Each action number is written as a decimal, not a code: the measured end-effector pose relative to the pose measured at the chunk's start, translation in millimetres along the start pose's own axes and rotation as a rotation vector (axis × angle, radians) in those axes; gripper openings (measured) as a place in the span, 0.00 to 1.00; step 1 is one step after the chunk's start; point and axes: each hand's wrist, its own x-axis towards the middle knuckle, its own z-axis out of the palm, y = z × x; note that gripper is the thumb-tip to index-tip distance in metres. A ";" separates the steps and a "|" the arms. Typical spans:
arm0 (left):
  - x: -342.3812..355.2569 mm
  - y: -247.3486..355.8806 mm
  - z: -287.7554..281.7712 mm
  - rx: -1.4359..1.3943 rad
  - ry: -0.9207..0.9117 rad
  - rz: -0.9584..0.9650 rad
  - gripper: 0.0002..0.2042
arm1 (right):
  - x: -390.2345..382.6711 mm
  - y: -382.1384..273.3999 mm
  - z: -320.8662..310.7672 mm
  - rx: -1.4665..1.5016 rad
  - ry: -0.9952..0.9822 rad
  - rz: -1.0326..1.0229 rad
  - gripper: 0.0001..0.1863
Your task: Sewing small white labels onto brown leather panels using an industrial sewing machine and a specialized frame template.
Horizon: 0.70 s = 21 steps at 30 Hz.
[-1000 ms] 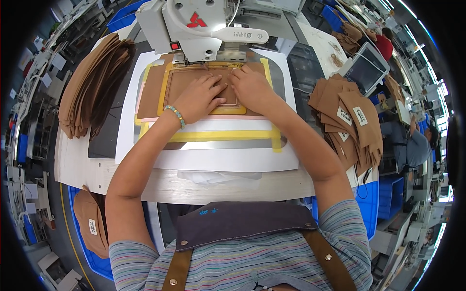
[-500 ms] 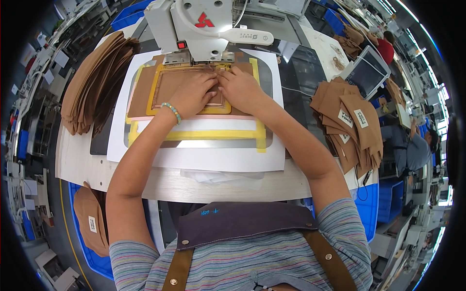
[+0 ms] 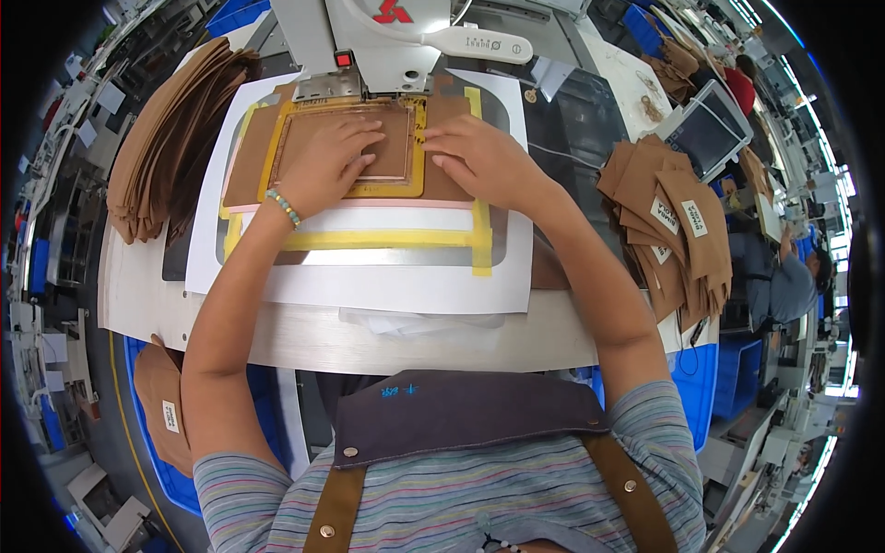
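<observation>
A white sewing machine (image 3: 385, 51) stands over a yellow frame (image 3: 369, 189), which lies on brown fabric (image 3: 247, 166) on a taped white board (image 3: 369, 290). My left hand (image 3: 318, 166), a beaded bracelet at the wrist, rests inside the frame with fingers apart and slightly bent. My right hand (image 3: 481, 166) touches the frame's right side, fingers loosely bent and apart. Neither hand grasps anything. The machine head partly covers the frame's far edge.
Brown pieces lie stacked at left (image 3: 157, 138) and, with white labels, at right (image 3: 654, 230). A screen (image 3: 707, 129) stands at back right. Blue bins sit below the table, one (image 3: 736, 373) at right. Other people work at far right.
The board with frame and fabric has shifted left and slightly away from me. My hands moved along with it and separated, my right hand now at the frame's right side.
</observation>
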 end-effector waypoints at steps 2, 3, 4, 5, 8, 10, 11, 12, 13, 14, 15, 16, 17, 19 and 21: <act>-5.6 0.0 -1.4 -0.033 0.002 0.007 0.18 | 2.1 -5.1 18.4 0.002 0.047 -0.094 0.14; -7.3 0.4 -1.4 -0.085 -0.026 0.013 0.18 | 5.5 -6.0 26.4 -0.008 0.096 -0.197 0.15; -8.9 1.3 -1.3 -0.136 -0.054 0.020 0.18 | 5.4 -8.2 33.2 -0.006 0.100 -0.196 0.15; -11.4 4.0 -0.1 -0.134 -0.057 0.022 0.18 | 2.2 -12.3 39.9 -0.017 0.075 -0.212 0.15; -20.7 14.3 1.6 -0.086 -0.117 0.043 0.20 | 0.4 -26.2 34.2 -0.013 -0.029 -0.184 0.15; -22.1 14.0 -1.0 -0.084 -0.131 0.027 0.23 | 1.6 -31.6 27.1 -0.005 -0.104 -0.138 0.15; -23.4 14.2 -2.0 -0.080 -0.130 0.023 0.23 | 2.2 -32.5 26.2 -0.007 -0.126 -0.130 0.15; -21.6 17.1 -2.6 -0.066 -0.148 0.030 0.24 | 0.2 -33.1 24.6 -0.013 -0.145 -0.115 0.15; -20.2 18.8 -3.5 -0.052 -0.166 0.037 0.25 | -1.0 -34.2 24.5 -0.015 -0.140 -0.113 0.15; -19.3 19.0 -4.4 -0.049 -0.167 0.041 0.25 | -1.9 -35.3 25.2 -0.020 -0.141 -0.107 0.15; -19.7 18.5 -5.3 -0.045 -0.172 0.046 0.25 | -1.7 -35.9 26.3 -0.021 -0.145 -0.103 0.16; -19.9 17.9 -6.3 -0.041 -0.178 0.052 0.26 | -1.7 -35.9 26.9 -0.021 -0.144 -0.105 0.16; -19.4 17.6 -7.1 -0.038 -0.178 0.052 0.26 | -1.9 -35.6 27.2 -0.019 -0.126 -0.119 0.16; -15.0 17.4 -10.6 -0.047 -0.223 0.049 0.26 | -2.5 -32.0 30.4 -0.018 -0.098 -0.130 0.16; -10.0 19.3 -13.2 -0.033 -0.248 0.046 0.27 | -4.5 -27.6 36.0 -0.095 0.000 -0.201 0.15</act>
